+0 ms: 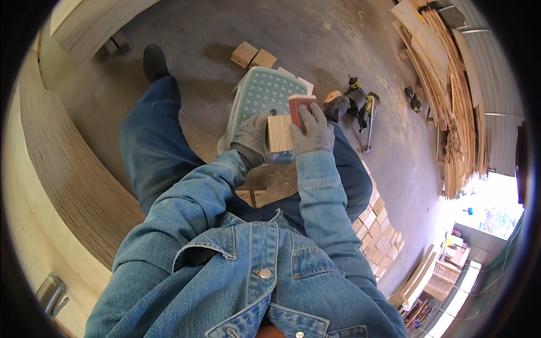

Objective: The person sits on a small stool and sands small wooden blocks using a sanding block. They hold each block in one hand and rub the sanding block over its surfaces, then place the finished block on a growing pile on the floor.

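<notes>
The left hand [252,139], in a grey glove, is clamped on the left side of a block [280,134] of pale wood, with the fingers mostly hidden behind it. The right hand [313,130], also gloved in grey, has its grip closed on a red pad [301,107], the fingers laid across its face. The pad stands at the upper right of the block, and the two meet or overlap there in view; whether they press together I cannot tell. The block is between the two hands, in front of the lower part of a pale green stool [265,90] with a patterned top. I cannot tell whether the block touches the stool or is held above it.

The stool stands on the grey floor [186,34] between the person's legs. The left shoe [155,63] is well apart from it, while the right shoe [337,108] is nearer, to its right. Two wood pieces [253,56] lie side by side just beyond the stool's far end. Black and yellow tools [356,98] lie just past the right shoe, with a metal bar [370,124] beside them. Many small blocks [378,231] sit in rows to the right of the right leg. Long boards [445,84] are stacked along the right wall, and thick layered wood [62,163] curves along the left side.
</notes>
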Demonstrator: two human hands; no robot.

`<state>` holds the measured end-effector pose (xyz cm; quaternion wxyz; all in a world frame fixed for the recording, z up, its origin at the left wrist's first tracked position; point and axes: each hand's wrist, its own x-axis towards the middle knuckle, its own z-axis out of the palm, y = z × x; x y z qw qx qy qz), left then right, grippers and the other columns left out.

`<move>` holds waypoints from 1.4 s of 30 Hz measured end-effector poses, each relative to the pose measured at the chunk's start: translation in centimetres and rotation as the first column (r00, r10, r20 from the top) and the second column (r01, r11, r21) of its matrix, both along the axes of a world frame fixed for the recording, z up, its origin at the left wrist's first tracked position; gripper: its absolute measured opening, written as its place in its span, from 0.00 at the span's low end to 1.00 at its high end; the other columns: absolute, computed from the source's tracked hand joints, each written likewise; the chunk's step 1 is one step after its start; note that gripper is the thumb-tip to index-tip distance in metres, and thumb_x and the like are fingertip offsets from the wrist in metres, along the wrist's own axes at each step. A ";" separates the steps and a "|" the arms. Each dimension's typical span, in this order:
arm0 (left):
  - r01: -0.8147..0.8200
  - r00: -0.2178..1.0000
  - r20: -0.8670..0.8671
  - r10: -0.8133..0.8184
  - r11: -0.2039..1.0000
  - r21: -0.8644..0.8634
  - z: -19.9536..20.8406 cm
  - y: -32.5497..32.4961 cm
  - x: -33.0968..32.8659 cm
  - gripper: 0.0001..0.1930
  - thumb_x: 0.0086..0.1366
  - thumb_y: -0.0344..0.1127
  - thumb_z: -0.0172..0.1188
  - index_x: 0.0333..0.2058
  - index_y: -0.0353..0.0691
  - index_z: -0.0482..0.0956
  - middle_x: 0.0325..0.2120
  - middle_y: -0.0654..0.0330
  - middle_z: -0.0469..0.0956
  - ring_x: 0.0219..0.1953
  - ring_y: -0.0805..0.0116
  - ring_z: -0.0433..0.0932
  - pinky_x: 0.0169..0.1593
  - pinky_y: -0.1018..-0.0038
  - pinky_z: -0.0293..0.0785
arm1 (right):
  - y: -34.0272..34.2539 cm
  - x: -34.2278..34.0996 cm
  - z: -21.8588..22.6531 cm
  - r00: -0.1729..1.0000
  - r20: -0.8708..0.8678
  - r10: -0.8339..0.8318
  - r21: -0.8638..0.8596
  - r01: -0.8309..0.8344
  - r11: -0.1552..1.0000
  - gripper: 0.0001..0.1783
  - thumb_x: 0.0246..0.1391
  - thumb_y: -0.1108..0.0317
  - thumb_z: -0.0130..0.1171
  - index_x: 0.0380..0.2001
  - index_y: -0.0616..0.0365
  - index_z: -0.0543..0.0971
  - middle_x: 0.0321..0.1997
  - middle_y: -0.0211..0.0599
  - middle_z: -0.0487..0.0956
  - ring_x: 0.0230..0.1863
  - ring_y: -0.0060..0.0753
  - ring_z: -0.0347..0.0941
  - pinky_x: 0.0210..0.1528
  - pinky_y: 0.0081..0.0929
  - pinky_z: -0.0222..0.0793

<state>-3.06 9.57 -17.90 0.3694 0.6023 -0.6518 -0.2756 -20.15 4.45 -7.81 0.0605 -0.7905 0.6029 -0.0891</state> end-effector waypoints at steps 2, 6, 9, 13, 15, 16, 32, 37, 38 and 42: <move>-0.017 1.000 0.020 0.017 1.000 0.005 -0.7 0.3 0.1 0.51 0.47 0.55 0.81 0.65 0.42 0.66 0.54 0.49 0.73 0.58 0.48 0.75 0.65 0.57 0.72 | 2.5 -1.3 0.1 0.999 0.020 0.031 0.021 -0.032 0.999 0.34 0.52 0.50 0.70 0.65 0.36 0.80 0.75 0.39 0.70 0.63 0.61 0.73 0.64 0.50 0.72; -0.029 0.999 0.022 0.029 1.000 0.005 -0.4 0.2 -0.3 0.49 0.47 0.51 0.81 0.66 0.42 0.67 0.52 0.50 0.74 0.55 0.47 0.76 0.62 0.56 0.73 | 8.6 -4.7 -0.2 0.991 0.063 0.117 -0.043 -0.115 0.992 0.34 0.48 0.53 0.74 0.62 0.41 0.82 0.73 0.43 0.72 0.59 0.59 0.74 0.64 0.51 0.70; 0.002 0.997 0.082 -0.006 0.999 0.046 -0.3 0.3 -0.2 0.51 0.49 0.55 0.78 0.67 0.42 0.64 0.57 0.50 0.71 0.61 0.49 0.72 0.68 0.58 0.68 | 11.5 -5.5 0.5 0.989 0.090 0.120 -0.055 -0.115 0.992 0.34 0.45 0.56 0.76 0.59 0.41 0.84 0.71 0.43 0.74 0.57 0.58 0.75 0.64 0.52 0.69; 0.006 0.994 0.104 -0.015 0.996 0.085 -0.5 0.2 -0.4 0.52 0.50 0.59 0.77 0.68 0.43 0.63 0.59 0.50 0.69 0.65 0.50 0.69 0.71 0.59 0.64 | 10.1 -5.2 0.4 0.983 0.115 0.143 -0.085 -0.134 0.987 0.33 0.44 0.58 0.76 0.59 0.44 0.85 0.71 0.44 0.74 0.59 0.56 0.75 0.63 0.50 0.70; -0.005 0.993 0.118 -0.004 0.997 0.079 -0.8 0.3 -0.3 0.54 0.48 0.61 0.78 0.68 0.43 0.63 0.59 0.50 0.69 0.64 0.50 0.70 0.71 0.58 0.65 | 7.6 -4.0 0.4 0.987 0.045 0.155 -0.101 -0.150 0.984 0.34 0.46 0.59 0.76 0.60 0.50 0.83 0.70 0.47 0.75 0.61 0.52 0.76 0.63 0.48 0.71; -0.008 0.992 0.124 -0.001 0.997 0.071 -0.7 0.2 -0.2 0.54 0.48 0.62 0.78 0.68 0.43 0.63 0.59 0.50 0.69 0.64 0.49 0.70 0.70 0.57 0.66 | 6.0 -3.4 0.2 0.990 0.046 0.131 -0.083 -0.127 0.988 0.33 0.47 0.57 0.74 0.60 0.46 0.83 0.71 0.42 0.74 0.61 0.54 0.75 0.63 0.49 0.71; -0.031 0.996 0.077 0.032 0.999 -0.019 -1.6 0.0 -0.5 0.50 0.51 0.57 0.78 0.68 0.42 0.66 0.55 0.49 0.73 0.60 0.48 0.73 0.65 0.55 0.70 | 7.3 -4.1 -0.3 0.985 0.062 0.162 -0.077 -0.157 0.985 0.34 0.48 0.53 0.74 0.61 0.41 0.83 0.74 0.40 0.71 0.59 0.60 0.75 0.62 0.52 0.72; -0.008 0.990 0.138 -0.001 0.998 0.065 0.3 0.1 -0.5 0.51 0.49 0.60 0.77 0.66 0.42 0.65 0.58 0.48 0.71 0.63 0.49 0.71 0.69 0.57 0.67 | 10.3 -5.0 0.6 0.983 0.092 0.160 -0.095 -0.151 0.984 0.33 0.45 0.57 0.76 0.58 0.43 0.85 0.71 0.42 0.74 0.59 0.58 0.75 0.61 0.53 0.72; -0.006 0.993 0.121 -0.001 0.998 0.059 0.4 0.2 -0.4 0.51 0.49 0.61 0.77 0.67 0.42 0.65 0.58 0.48 0.71 0.63 0.49 0.71 0.69 0.57 0.67 | 10.1 -5.0 0.6 0.981 0.107 0.164 -0.098 -0.154 0.983 0.33 0.44 0.57 0.76 0.58 0.43 0.85 0.71 0.42 0.74 0.59 0.58 0.75 0.61 0.53 0.72; -0.038 0.995 0.097 0.037 0.999 0.006 -0.5 0.2 -0.3 0.52 0.49 0.58 0.79 0.68 0.43 0.65 0.57 0.49 0.72 0.61 0.48 0.73 0.67 0.55 0.70 | 5.3 -2.6 0.6 0.991 0.031 0.127 -0.066 -0.125 0.990 0.33 0.47 0.56 0.74 0.60 0.41 0.84 0.72 0.39 0.73 0.60 0.57 0.75 0.62 0.52 0.71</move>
